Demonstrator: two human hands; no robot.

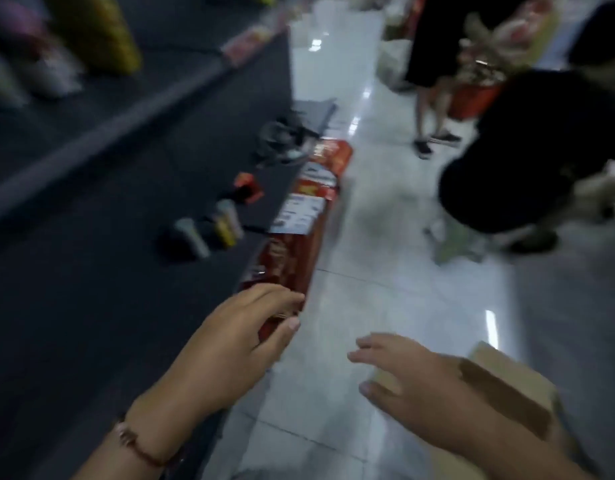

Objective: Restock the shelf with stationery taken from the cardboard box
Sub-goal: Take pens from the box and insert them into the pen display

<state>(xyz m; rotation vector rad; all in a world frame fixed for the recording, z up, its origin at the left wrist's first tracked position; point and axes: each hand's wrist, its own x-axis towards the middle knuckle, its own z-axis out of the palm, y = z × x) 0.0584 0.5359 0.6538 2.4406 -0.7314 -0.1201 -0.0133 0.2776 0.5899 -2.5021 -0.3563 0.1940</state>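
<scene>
- The left hand [230, 336] reaches forward with fingers loosely spread and holds nothing; its fingertips are right at the near end of a row of red packs [292, 251]. Blur hides whether they touch.
- A beaded bracelet [136, 445] circles that wrist.
- The right hand [424, 382] hangs open over the floor [385, 299], fingers straight and empty.
- Just behind it, partly covered by the wrist, sits the cardboard box [507, 379], down at the lower right on the white tiles.
- The red packs line the outer edge of the dark shelf [91, 271], white labels on top.
- Further in on the shelf stand a few small tube-like items [209, 226], too blurred to identify.
- Across the aisle a person in black [528, 154] bends low, and another person's legs [431, 109] stand beyond.
</scene>
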